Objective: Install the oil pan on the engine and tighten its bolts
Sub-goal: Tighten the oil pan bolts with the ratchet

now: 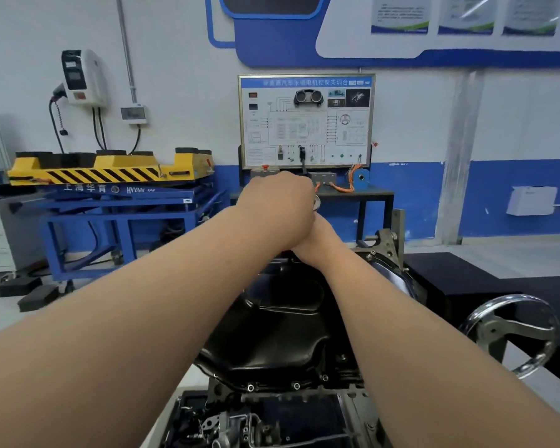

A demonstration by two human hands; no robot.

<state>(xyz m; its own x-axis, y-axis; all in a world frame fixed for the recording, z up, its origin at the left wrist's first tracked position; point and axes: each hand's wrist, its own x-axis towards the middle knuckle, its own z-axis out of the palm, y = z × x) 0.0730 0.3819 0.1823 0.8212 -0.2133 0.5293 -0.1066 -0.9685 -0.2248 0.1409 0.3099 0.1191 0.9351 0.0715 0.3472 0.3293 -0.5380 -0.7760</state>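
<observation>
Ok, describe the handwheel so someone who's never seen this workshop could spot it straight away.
Find the engine in the near foreground, capped by the black oil pan. Just off its right side stands the handwheel. It is the only shiny, spoked metal ring in view, partly set against a black surface behind it.
</observation>
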